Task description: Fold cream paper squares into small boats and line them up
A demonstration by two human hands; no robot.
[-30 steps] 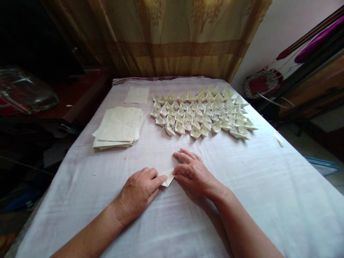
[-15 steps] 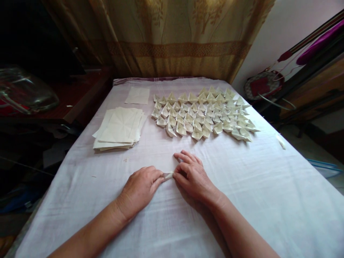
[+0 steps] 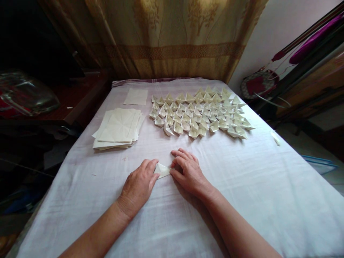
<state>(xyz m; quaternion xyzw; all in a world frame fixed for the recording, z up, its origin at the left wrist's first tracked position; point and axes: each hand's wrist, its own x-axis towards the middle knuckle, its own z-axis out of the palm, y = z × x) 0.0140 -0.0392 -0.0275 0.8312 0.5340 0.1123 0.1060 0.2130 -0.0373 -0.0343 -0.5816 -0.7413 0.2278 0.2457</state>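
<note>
Cream, small, pointed folded-paper piece (image 3: 162,171): holding it by both ends over the white fabric tablecloth (image 3: 161,218). Gripping its left end between thumb and fingers of the bare left hand (image 3: 139,182); pinching its right tip with the bare right hand (image 3: 188,172). Probably handling something light, crisp and easily creased; judging the two ends best for taking hold, sparing the middle. Facing, farther out, rows of cream pointed paper boat-shapes (image 3: 194,132) and, leftward, a stack of flat cream paper sheets (image 3: 115,125).
</note>
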